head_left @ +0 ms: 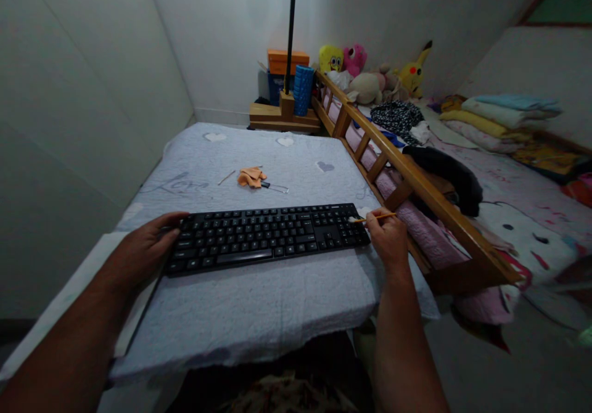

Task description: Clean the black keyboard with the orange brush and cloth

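A black keyboard lies on the cloth-covered table. My left hand grips its left end, thumb and fingers at the edge. At the keyboard's right end, my right hand pinches a thin orange-brown stick brush. Its whitish tip touches or hovers just over the number keys; which of the two I cannot tell. Behind the keyboard lie a crumpled orange cloth, a small tool with a black handle and wire loop, and a thin stick.
A wooden bed rail runs along the table's right side. Beyond it, a bed holds folded blankets, clothes and plush toys. A black pole, orange box and blue roll stand behind the table. White board edge lies under my left forearm.
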`<action>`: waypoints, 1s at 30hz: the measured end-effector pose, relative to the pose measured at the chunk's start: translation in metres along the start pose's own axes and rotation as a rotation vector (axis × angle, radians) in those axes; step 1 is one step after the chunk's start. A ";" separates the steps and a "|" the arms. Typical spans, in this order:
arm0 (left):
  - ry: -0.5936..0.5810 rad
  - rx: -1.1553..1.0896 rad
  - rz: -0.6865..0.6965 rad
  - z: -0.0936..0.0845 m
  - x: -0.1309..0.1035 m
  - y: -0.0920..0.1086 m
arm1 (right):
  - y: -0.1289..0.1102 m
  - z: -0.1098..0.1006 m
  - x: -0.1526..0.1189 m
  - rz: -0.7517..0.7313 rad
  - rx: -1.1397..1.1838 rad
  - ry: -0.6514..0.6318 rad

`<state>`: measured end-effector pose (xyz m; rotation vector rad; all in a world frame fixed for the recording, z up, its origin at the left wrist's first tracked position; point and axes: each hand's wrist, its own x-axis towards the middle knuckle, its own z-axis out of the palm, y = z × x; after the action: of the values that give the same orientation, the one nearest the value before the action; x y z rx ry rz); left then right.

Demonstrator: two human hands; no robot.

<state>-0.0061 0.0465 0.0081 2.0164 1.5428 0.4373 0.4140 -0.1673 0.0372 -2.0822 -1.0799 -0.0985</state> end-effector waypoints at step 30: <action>-0.005 -0.039 -0.022 0.001 -0.002 0.002 | -0.003 0.007 0.000 0.000 0.110 0.034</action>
<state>-0.0043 0.0443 0.0088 1.9674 1.5403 0.4502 0.4103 -0.1615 0.0338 -1.9757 -1.0415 -0.0730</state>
